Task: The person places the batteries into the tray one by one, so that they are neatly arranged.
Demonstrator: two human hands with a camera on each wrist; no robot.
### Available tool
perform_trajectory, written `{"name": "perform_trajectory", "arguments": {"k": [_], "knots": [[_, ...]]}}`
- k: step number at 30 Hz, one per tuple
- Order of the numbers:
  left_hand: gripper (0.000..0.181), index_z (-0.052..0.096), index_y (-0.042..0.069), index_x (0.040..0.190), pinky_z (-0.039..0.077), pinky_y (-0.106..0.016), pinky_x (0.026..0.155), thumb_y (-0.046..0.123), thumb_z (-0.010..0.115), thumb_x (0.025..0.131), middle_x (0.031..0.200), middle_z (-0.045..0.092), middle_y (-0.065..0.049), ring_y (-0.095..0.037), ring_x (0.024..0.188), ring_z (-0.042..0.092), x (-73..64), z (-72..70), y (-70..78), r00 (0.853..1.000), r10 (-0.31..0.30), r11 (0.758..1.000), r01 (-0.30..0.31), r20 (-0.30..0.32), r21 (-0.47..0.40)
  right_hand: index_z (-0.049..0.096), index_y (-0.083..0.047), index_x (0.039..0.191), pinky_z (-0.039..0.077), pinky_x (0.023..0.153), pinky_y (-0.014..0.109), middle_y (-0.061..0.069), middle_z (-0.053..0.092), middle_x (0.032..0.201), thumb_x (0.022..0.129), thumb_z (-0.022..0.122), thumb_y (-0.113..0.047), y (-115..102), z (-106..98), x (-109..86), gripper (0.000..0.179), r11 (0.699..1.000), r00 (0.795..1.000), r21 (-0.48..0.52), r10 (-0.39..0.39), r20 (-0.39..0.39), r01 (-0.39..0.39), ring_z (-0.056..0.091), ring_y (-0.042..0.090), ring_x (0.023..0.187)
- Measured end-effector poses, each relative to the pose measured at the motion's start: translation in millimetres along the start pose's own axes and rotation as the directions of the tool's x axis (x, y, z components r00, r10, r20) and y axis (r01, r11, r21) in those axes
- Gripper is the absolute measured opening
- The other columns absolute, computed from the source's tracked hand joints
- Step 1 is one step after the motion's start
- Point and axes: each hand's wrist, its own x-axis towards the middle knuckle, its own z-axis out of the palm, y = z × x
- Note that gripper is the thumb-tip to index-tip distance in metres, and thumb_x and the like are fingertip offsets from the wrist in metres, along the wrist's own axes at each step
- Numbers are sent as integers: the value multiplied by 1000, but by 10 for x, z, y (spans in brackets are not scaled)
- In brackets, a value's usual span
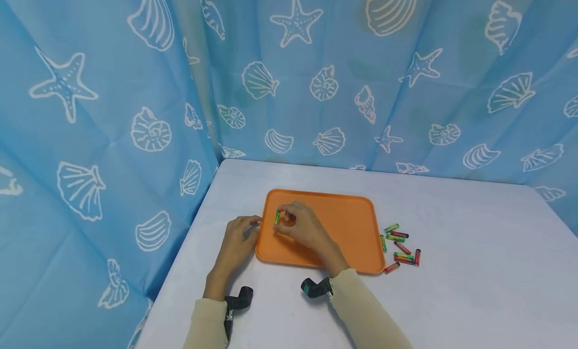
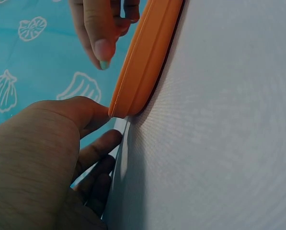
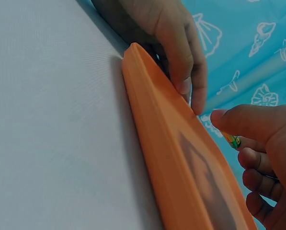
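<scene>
Between the fingertips (image 1: 283, 208) of the right hand (image 1: 304, 226) sits a green battery (image 1: 277, 218).

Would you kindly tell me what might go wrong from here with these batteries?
The small green cylindrical battery sits between the right hand's thumb and fingertips, so it might slip and roll.

The left hand touches the rim of the orange rectangular tray; a push could shift it.

The loose red and green cylindrical batteries lie by the tray's right side, so a moving tray could scatter them.
</scene>
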Motion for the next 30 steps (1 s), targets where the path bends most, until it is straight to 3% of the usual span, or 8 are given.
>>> {"name": "perform_trajectory", "arguments": {"k": [12, 24, 30], "knots": [[31, 65, 15, 130, 37, -56, 111, 18, 60, 100, 138, 54, -8, -31, 136, 39, -13, 7, -16, 1000, -26, 1000, 26, 11, -7, 70, -11, 113, 42, 68, 28, -3, 50, 86, 83, 84, -29, -28, 135, 69, 37, 998, 998, -53, 17, 52, -14, 47, 14, 81], [31, 66, 14, 129, 37, -55, 110, 17, 60, 99, 135, 56, -8, -30, 135, 40, 25, 15, -28, 1000, 8, 1000, -8, -12, -10, 70, -12, 108, 41, 67, 28, -2, 49, 85, 83, 83, -30, -20, 229, 151, 33, 998, 997, -63, 1, 75, 4, 45, 14, 80], [30, 66, 13, 129, 38, -55, 110, 19, 61, 99, 134, 57, -9, -32, 134, 40, 13, 8, -30, 1000, 15, 1000, -15, -11, -2, 71, -14, 108, 35, 75, 32, -4, 49, 85, 85, 82, -32, -16, 295, 174, 32, 997, 995, -73, -3, 103, 10, 44, 14, 82]]}}
